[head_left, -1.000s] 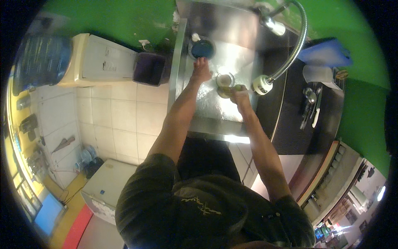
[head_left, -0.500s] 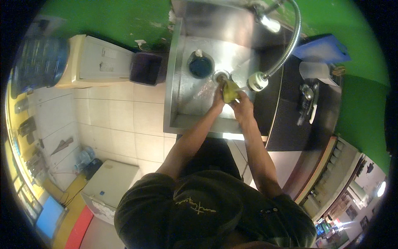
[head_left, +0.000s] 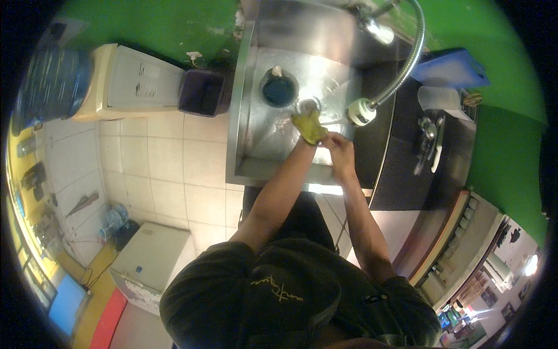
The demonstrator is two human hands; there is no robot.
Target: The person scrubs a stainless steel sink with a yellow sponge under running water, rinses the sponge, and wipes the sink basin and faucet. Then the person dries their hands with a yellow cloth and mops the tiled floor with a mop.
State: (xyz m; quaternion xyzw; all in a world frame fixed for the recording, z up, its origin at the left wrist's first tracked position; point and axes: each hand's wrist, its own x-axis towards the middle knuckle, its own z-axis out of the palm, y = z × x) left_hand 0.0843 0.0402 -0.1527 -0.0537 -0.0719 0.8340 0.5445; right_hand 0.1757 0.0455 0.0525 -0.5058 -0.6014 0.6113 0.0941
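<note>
Over the steel sink [head_left: 250, 139], a limp yellow-green cloth [head_left: 310, 127] covers my left hand, and only the left wrist [head_left: 306, 152] shows below it. The left fingers are hidden. My right hand [head_left: 341, 150] pinches the cloth's near right edge. A thin stream of water runs from the white spray head [head_left: 361, 112] toward the cloth. Just beyond it lies the round drain [head_left: 308, 106]. To its left in the basin stands a round container of dark blue liquid [head_left: 279, 91], with a pale lump at its rim.
A flexible metal hose [head_left: 413, 58] arches over the sink's right side. On the dark counter at right lie spoons and a white-handled knife [head_left: 439, 152], near a white plastic container [head_left: 437, 98] and a blue board [head_left: 450, 70]. A dark bin [head_left: 200, 93] stands left of the sink.
The cloth has shifted left and toward me and is now spread over my left hand, whose back was visible before. My right hand has moved slightly nearer to me.
</note>
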